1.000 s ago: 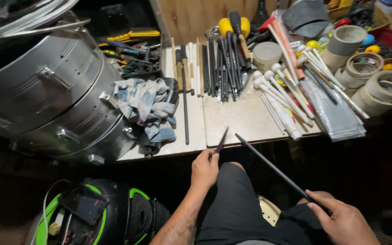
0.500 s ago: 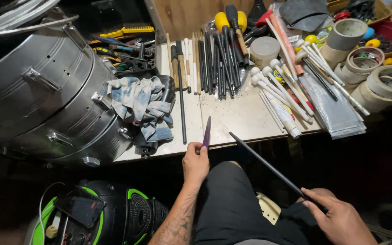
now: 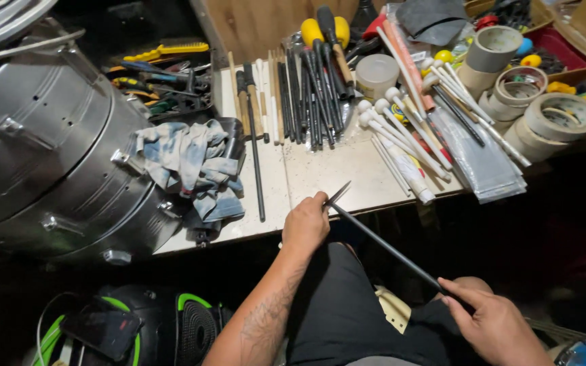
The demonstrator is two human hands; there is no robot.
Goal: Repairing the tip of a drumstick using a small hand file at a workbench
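A: Nearest to me, low right: my right hand [image 3: 493, 322], grip closed around the near end of a long dark rod [image 3: 388, 247]. The rod runs up and left over my lap toward the near edge of the surface [image 3: 327, 173].

B: And the left?

A: Left hand [image 3: 305, 224] sits at that near edge, grip closed on a small blade [image 3: 339, 194] with its tip pointing up and right. The blade meets the far end of the rod; touching, as far as I can tell.

B: What's beside it on the surface?

A: Just left, a thin black rod [image 3: 257, 169] lying near-to-far, then a crumpled blue-grey rag [image 3: 191, 166] at the left edge, against a big metal drum [image 3: 49, 156]. Right of my left hand, white-tipped sticks [image 3: 401, 132] fanned out over a clear plastic sleeve [image 3: 483, 166].

B: Further back?

A: Mid-surface, a row of dark files and screwdrivers [image 3: 310, 88], two with yellow handles. Far right corner, tape rolls [image 3: 544, 115] stacked. Far left, a tray of pliers and cutters [image 3: 157, 81].
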